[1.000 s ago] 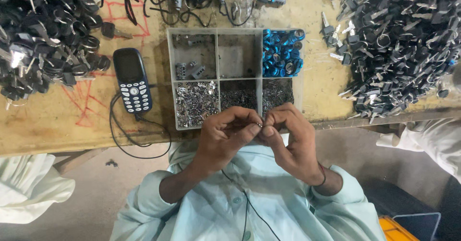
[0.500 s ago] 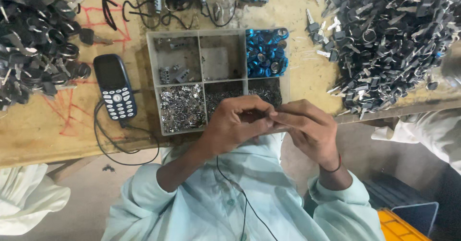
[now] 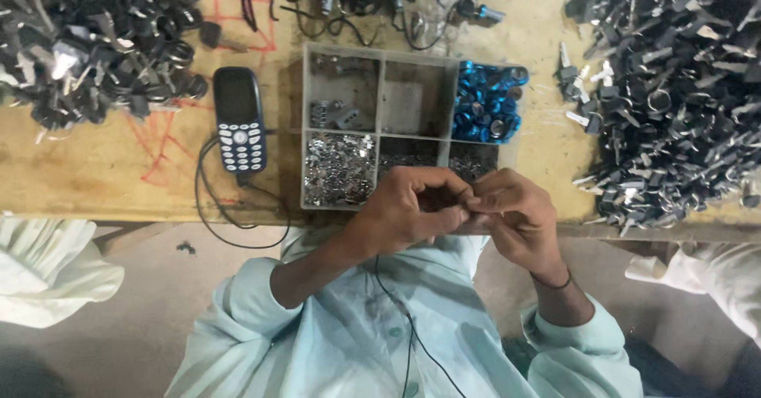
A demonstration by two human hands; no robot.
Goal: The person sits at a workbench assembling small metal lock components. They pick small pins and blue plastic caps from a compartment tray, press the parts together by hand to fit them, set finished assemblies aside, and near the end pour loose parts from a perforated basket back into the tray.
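While my left hand (image 3: 408, 212) and right hand (image 3: 515, 216) meet fingertip to fingertip just over the near edge of the compartment tray (image 3: 317, 120), whatever they pinch is too small and too covered to make out; I can only say my fingers are curled tight around something tiny between them. My knuckles hide the tray's near middle cell. Its near-left cell holds small silvery metal bits (image 3: 339, 168), its far-right cell blue rings (image 3: 485, 109). Left of the tray lies a dark keypad phone (image 3: 239, 120), its cable looping off the bench. Heaps of dark keys (image 3: 682, 105) at the right run out of view.
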